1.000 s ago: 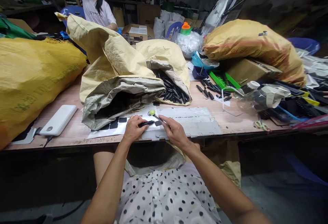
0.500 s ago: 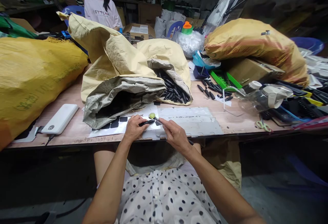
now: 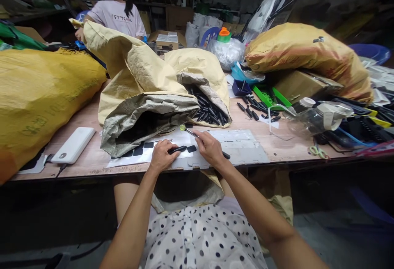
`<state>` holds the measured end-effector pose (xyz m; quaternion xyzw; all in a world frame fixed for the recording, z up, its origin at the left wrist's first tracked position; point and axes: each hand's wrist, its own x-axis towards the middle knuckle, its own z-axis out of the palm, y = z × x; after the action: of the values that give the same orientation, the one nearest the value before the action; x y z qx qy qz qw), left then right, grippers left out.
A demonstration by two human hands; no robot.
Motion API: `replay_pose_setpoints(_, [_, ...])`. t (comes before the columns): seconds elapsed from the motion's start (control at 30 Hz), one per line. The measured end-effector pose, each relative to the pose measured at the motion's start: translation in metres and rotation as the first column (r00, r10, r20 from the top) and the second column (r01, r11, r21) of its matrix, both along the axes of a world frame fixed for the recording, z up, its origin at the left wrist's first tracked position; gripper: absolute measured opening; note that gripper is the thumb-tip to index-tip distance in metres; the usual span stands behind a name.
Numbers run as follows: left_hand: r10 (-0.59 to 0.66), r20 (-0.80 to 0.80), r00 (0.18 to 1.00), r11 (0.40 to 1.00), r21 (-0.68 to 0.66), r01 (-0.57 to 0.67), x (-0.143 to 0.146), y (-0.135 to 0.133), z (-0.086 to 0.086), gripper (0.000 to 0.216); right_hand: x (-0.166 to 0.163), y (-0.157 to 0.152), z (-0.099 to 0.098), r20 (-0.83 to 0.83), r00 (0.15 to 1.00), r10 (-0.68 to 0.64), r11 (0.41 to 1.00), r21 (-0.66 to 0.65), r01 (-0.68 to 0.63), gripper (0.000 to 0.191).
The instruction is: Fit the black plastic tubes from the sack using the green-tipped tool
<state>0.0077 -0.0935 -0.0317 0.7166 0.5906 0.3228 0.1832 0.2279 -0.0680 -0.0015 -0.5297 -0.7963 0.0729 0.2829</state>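
Note:
My left hand [image 3: 162, 157] is closed round a slim black stick-shaped part [image 3: 177, 150] at the table's near edge. My right hand [image 3: 210, 148] pinches a thin metal tool with a small green round tip [image 3: 182, 127], which points up and left, away from the part. Both hands rest over a white backing sheet with black rounded stickers [image 3: 140, 150] and a grey flat panel [image 3: 237, 148]. Just behind them an open tan sack [image 3: 147, 76] spills several identical black parts [image 3: 209, 109].
A full yellow sack [image 3: 40, 92] fills the left side, with a white power bank [image 3: 74, 144] beside it. Another sack on a cardboard box [image 3: 308, 51], green trays, a clear jar [image 3: 310, 119] and small scissors [image 3: 317, 150] crowd the right. A person in a white shirt [image 3: 120, 14] stands across the table.
My right hand has lifted the tool's green tip away from the black part, up and towards the sack. My left hand keeps the part in much the same place.

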Motion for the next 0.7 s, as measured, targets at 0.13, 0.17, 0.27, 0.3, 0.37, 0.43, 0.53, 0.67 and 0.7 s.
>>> replay_pose_setpoints(0.13, [-0.001, -0.037, 0.999, 1.000, 0.015, 0.002, 0.002, -0.001, 0.001, 0.013, -0.014, 0.037, -0.003, 0.154, 0.988, -0.030, 0.999, 0.026, 0.026, 0.035])
replay_pose_setpoints(0.17, [-0.002, -0.041, 0.999, 1.000, 0.015, 0.003, 0.002, -0.001, 0.001, 0.013, -0.017, 0.044, -0.005, 0.190, 0.981, -0.033, 0.999, 0.032, 0.028, 0.035])
replay_pose_setpoints(0.27, [-0.010, -0.037, 0.999, 1.000, 0.014, 0.010, 0.001, -0.002, 0.001, 0.012, -0.025, 0.055, -0.011, 0.259, 0.965, -0.051, 0.999, 0.031, 0.044, 0.033])
replay_pose_setpoints(0.3, [-0.015, -0.035, 0.999, 1.000, 0.015, 0.015, 0.001, -0.003, 0.002, 0.011, -0.026, 0.056, -0.013, 0.268, 0.962, -0.059, 0.998, 0.026, 0.054, 0.033])
replay_pose_setpoints(0.37, [-0.025, -0.031, 0.999, 0.999, 0.022, 0.025, 0.000, -0.002, 0.002, 0.010, -0.028, 0.056, -0.017, 0.273, 0.959, -0.079, 0.997, 0.016, 0.078, 0.033])
replay_pose_setpoints(0.43, [-0.034, -0.018, 0.999, 0.999, 0.035, 0.035, 0.000, -0.002, 0.003, 0.010, -0.029, 0.056, -0.019, 0.274, 0.957, -0.096, 0.995, 0.009, 0.097, 0.033])
replay_pose_setpoints(0.53, [-0.057, 0.050, 0.997, 0.996, 0.073, 0.053, 0.002, -0.005, 0.010, 0.008, -0.028, 0.055, -0.021, 0.280, 0.955, -0.099, 0.995, 0.011, 0.100, 0.032])
replay_pose_setpoints(0.67, [-0.148, 0.206, 0.967, 0.989, 0.033, 0.144, 0.006, -0.033, 0.025, 0.014, -0.028, 0.057, -0.021, 0.297, 0.950, -0.099, 0.995, 0.015, 0.099, 0.029])
replay_pose_setpoints(0.7, [-0.196, 0.238, 0.951, 0.977, -0.033, 0.210, 0.008, -0.043, 0.028, 0.017, -0.028, 0.057, -0.021, 0.301, 0.948, -0.102, 0.995, 0.015, 0.102, 0.029])
